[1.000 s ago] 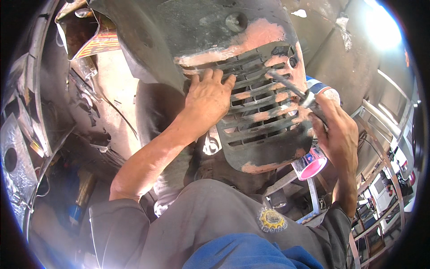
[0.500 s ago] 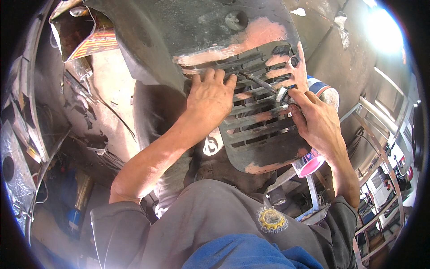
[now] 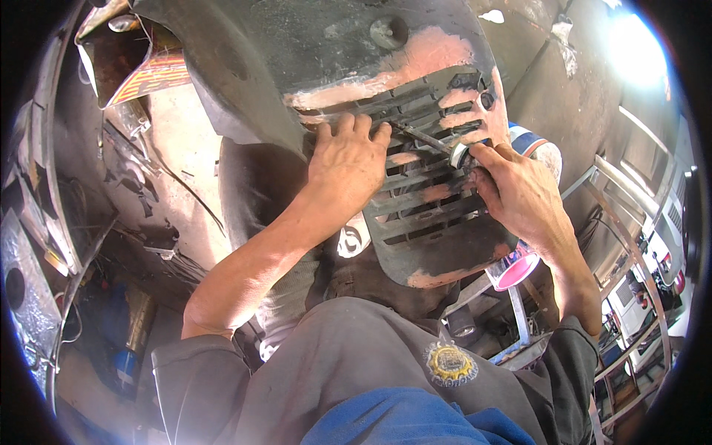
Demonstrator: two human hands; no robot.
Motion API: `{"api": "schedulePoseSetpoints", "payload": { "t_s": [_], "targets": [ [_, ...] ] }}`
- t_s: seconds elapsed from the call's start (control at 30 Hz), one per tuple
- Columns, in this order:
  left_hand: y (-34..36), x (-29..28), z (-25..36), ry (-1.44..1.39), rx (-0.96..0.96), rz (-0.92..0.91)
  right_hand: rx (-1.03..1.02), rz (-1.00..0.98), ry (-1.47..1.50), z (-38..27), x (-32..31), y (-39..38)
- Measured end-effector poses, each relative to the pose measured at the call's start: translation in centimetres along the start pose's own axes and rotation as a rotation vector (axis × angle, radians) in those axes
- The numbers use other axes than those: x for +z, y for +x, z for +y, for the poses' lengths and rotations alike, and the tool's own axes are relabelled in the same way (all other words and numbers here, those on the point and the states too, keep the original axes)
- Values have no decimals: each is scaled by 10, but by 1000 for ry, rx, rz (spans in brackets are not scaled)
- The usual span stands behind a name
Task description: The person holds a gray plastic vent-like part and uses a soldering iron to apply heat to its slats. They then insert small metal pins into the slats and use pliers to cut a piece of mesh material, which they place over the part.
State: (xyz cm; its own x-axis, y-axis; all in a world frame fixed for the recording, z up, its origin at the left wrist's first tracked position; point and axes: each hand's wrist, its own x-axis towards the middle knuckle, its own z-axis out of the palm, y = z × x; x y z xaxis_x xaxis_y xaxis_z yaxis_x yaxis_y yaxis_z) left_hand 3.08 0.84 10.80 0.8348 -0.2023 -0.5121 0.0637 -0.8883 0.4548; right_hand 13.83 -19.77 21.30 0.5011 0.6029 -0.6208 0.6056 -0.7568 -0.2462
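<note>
A dark panel [image 3: 334, 30] with a slatted grille and patchy pink filler [image 3: 437, 52] lies across the middle of the view. My left hand [image 3: 345, 167] rests on the grille at its left, fingers apart and bent at the slats, holding nothing that I can see. My right hand [image 3: 523, 193] is closed round the handle of a thin metal tool [image 3: 426, 139], its tip among the slats beside my left fingertips. A cup [image 3: 517, 268] with pink inside shows beneath the panel's lower right edge. Behind my right hand is a striped blue, white and red object [image 3: 525, 139].
Metal frames [image 3: 623, 237] and clutter stand at the right. At the left are metal sheets [image 3: 33, 297], loose wires and a bent piece with red-yellow stripes [image 3: 148, 78]. My dark-clothed lap and a blue cloth [image 3: 393, 415] fill the bottom.
My right hand has moved left and inward, carrying the tool's tip from the grille's right part to beside my left fingertips. My left hand has barely shifted.
</note>
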Motion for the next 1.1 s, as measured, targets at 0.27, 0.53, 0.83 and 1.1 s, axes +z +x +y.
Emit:
{"api": "schedulePoseSetpoints", "payload": {
  "t_s": [0.27, 0.53, 0.83, 1.1],
  "targets": [
    [1, 0, 0, -15, -3, 10, 39, -47, -15, -4, -7, 2],
    [0, 0, 0, -6, -8, 20, 109, -70, 73, -1, -13, 6],
    [0, 0, 1, 12, 3, 5, 113, 63, 221, 17, -12, -14],
    [0, 4, 1, -9, 0, 37, 36, 54, 207, -7, -15, -7]
  ]
}}
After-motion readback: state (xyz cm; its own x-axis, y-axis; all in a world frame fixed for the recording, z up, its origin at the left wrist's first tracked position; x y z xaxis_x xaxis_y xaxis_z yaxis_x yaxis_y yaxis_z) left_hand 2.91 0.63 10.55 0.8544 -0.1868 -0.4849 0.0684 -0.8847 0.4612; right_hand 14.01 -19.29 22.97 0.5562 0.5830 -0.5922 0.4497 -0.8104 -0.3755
